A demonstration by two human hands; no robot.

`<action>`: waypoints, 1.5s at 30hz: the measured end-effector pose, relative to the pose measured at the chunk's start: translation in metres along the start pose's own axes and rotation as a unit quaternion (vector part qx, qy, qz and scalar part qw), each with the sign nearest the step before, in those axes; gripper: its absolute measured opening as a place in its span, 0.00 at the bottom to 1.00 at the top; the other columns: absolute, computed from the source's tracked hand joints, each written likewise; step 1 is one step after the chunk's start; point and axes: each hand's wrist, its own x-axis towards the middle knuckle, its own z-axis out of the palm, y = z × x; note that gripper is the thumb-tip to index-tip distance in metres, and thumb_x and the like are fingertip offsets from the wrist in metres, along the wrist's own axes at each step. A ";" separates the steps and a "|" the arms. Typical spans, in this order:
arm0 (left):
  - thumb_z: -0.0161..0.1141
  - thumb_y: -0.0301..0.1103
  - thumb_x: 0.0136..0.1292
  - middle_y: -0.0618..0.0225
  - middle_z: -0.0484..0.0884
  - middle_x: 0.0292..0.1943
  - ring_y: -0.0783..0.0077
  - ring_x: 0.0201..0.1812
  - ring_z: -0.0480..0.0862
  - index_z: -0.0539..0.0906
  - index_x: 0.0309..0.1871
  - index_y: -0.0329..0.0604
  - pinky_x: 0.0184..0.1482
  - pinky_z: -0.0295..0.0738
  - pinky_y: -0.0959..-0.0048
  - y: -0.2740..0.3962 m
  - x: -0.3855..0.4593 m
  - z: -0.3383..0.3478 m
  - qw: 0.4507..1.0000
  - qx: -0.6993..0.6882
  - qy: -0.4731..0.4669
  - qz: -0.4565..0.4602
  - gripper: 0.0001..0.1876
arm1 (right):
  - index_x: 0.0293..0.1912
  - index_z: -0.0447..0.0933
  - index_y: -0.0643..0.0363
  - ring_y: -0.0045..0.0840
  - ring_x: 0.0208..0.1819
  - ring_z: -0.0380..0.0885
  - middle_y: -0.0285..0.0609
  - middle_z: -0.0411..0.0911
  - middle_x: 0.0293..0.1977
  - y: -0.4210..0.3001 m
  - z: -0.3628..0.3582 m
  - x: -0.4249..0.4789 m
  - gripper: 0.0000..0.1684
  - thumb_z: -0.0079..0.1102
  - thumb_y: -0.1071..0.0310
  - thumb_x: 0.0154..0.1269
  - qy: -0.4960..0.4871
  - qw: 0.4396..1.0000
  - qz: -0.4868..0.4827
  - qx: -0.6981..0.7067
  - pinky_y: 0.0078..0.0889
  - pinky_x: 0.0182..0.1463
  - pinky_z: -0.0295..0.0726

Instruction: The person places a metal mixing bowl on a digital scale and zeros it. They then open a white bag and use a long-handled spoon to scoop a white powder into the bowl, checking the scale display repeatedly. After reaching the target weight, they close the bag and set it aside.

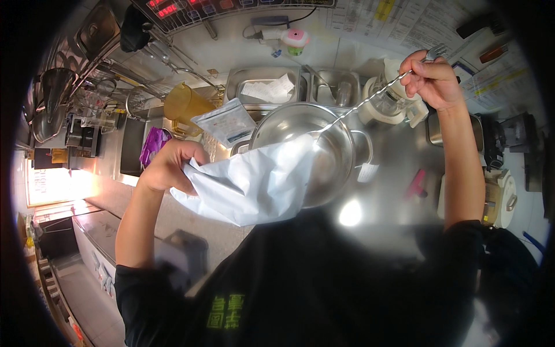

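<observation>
My left hand [173,167] grips a white plastic bag [247,184] by its gathered end. The bag lies tilted across the left and near side of a large steel pot [331,156] with side handles. Up to the right, my right hand [431,80] holds a long twisted-stem bar spoon [373,96] near its fork-shaped end. The spoon's other end reaches down to the bag's right edge over the pot; its tip is hidden or too blurred to tell. What the bag contains is not visible.
Behind the pot stand a steel pan [264,89] with paper slips and a smaller steel container [334,84]. An amber pitcher [184,106] and a silver pouch [227,123] are at left. A blender-like appliance [386,99] stands behind right; a pink tool [417,184] lies on the steel counter.
</observation>
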 end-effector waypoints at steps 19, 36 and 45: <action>0.69 0.14 0.31 0.75 0.80 0.32 0.83 0.33 0.78 0.81 0.34 0.36 0.38 0.73 0.79 0.030 0.001 0.017 0.983 0.176 0.060 0.011 0.20 | 0.38 0.78 0.76 0.25 0.23 0.83 0.52 0.82 0.27 -0.014 0.051 0.010 0.14 0.59 0.70 0.65 0.112 0.989 0.058 -0.074 0.23 0.25 0.83; 0.68 0.13 0.32 0.72 0.82 0.34 0.80 0.36 0.78 0.80 0.34 0.37 0.40 0.73 0.79 0.029 -0.004 0.043 0.942 0.297 0.128 0.093 0.20 | 0.30 0.80 0.74 0.22 0.21 0.80 0.46 0.80 0.23 -0.080 0.210 -0.022 0.08 0.59 0.76 0.59 0.091 0.886 -0.091 -0.445 0.21 0.25 0.79; 0.66 0.12 0.34 0.74 0.81 0.34 0.83 0.34 0.77 0.80 0.36 0.36 0.39 0.72 0.82 0.013 -0.014 0.052 0.936 0.285 0.172 0.114 0.20 | 0.31 0.81 0.74 0.24 0.19 0.80 0.49 0.80 0.22 -0.066 0.185 -0.023 0.10 0.61 0.73 0.58 0.000 0.915 -0.180 -0.361 0.22 0.24 0.78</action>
